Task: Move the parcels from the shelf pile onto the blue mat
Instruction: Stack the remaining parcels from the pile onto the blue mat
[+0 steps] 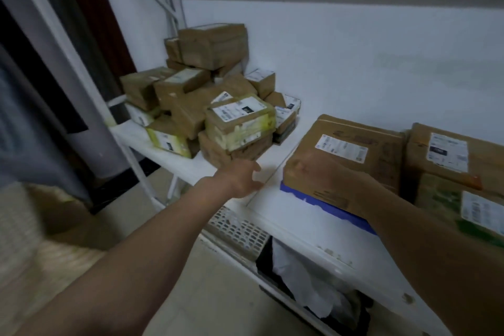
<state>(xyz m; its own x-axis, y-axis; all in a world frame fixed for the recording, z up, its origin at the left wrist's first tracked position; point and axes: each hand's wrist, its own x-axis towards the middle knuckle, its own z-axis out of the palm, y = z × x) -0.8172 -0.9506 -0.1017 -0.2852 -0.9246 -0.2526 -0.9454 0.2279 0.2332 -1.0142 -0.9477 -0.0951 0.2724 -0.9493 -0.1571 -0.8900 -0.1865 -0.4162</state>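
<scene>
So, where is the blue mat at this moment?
In the head view the blue mat lies on the white shelf at the right, under a large cardboard box that the right hand rests on; the parcel pile is to its left.

- Parcel pile (215,95): many small brown cardboard boxes, most with white labels, some with green print, stacked unevenly at the shelf's far left end.
- Blue mat (324,206): flat at the shelf's front edge, mostly covered.
- Large brown parcel (351,155): labelled, lying flat on the mat.
</scene>
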